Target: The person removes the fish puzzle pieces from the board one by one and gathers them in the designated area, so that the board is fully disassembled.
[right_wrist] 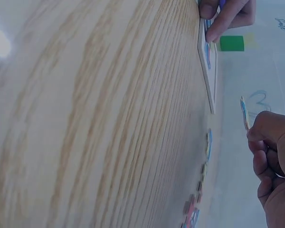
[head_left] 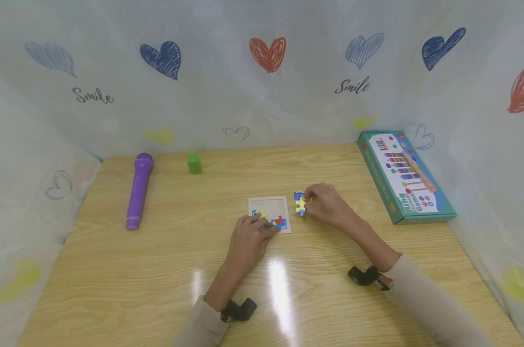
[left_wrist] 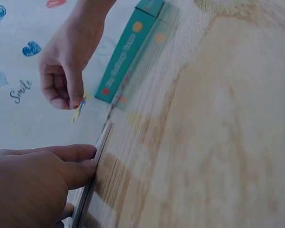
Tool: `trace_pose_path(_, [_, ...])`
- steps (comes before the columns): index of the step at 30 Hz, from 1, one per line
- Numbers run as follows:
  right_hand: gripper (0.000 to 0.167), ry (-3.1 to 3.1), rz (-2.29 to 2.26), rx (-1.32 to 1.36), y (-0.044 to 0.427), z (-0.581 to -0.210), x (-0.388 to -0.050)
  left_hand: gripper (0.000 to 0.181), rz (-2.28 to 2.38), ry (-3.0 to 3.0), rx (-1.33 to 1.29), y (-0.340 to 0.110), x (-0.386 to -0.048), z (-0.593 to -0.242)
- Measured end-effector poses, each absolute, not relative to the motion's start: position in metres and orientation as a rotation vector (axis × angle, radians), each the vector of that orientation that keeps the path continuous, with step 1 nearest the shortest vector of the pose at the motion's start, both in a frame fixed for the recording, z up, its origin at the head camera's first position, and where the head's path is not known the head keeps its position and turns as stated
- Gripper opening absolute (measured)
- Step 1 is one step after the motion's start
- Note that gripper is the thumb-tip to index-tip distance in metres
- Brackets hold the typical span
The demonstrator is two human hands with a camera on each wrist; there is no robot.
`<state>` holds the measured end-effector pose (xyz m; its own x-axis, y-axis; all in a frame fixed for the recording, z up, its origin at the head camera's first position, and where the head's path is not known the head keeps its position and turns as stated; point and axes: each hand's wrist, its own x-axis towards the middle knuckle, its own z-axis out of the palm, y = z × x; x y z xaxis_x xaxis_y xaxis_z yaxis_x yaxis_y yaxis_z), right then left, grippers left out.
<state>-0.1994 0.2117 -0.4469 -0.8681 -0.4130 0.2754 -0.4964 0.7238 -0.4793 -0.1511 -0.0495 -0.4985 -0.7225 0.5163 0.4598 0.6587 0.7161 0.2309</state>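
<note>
A square puzzle tray [head_left: 287, 212] lies on the table with a few coloured pieces [head_left: 279, 222] in its lower part. The left hand [head_left: 250, 242] rests on the tray's near left side, fingers over the pieces; in the left wrist view that hand [left_wrist: 38, 183] touches the tray's edge. To the right of the tray, the right hand [head_left: 331, 207] pinches a yellow and blue puzzle piece [head_left: 300, 206] between thumb and fingers. The right wrist view shows this piece [right_wrist: 244, 113] edge-on, raised above the table in the right hand [right_wrist: 278, 156].
Loose puzzle pieces [right_wrist: 199, 187] lie on the table beneath the right hand. A green boxed game [head_left: 405, 176] is at the back right. Toward the back left are a purple microphone [head_left: 138, 193] and a green block [head_left: 194, 164]. A patterned curtain [head_left: 210, 96] surrounds the table.
</note>
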Motion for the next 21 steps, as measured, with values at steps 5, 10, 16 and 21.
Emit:
trace_pose_path(5, [0.014, -2.812, 0.812, 0.703, 0.219, -0.448, -0.198, 0.024, -0.553, -2.552, -0.913, -0.050, -0.151, -0.498])
trace_pose_path(10, [0.013, -2.831, 0.821, 0.664, 0.226, -0.448, -0.196, 0.024, -0.561, -2.579, -0.912, -0.049, -0.151, -0.497])
trace_pose_path(16, [0.015, -2.810, 0.828, 0.650, 0.234, -0.452, -0.197, 0.024, -0.565, -2.585, -0.915, -0.049, -0.151, -0.497])
trace_pose_path(21, [0.016, -2.821, 0.809, 0.628, 0.240, -0.456, -0.197, 0.025, -0.566, -2.579, -0.917, -0.049, -0.151, -0.498])
